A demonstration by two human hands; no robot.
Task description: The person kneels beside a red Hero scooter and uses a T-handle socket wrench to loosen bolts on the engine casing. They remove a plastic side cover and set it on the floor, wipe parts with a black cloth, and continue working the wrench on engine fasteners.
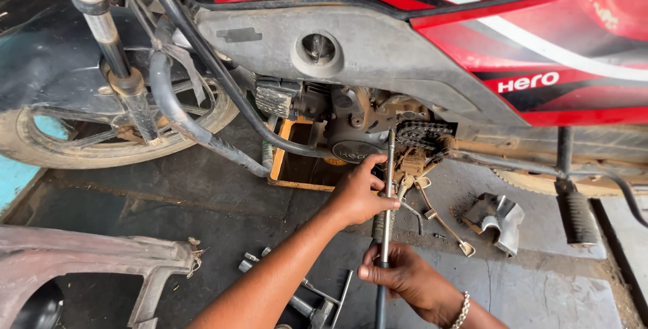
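My left hand (356,195) grips the shaft of a long metal driver tool (388,174) about halfway up. My right hand (403,276), with a silver bracelet at the wrist, holds the same tool lower down near its dark handle. The tool's tip reaches up to the greasy chain and sprocket (422,133) on the engine (358,123) of a red motorcycle (540,39). The sprocket area is uncovered and caked with brown dirt.
A removed metal cover (498,217) lies on the concrete floor at the right, near the black footpeg (580,217). Sockets and wrenches (317,298) lie under my left forearm. An orange crate (297,163) sits beneath the engine. The front wheel (101,140) is at the left, a grey body panel (88,258) at lower left.
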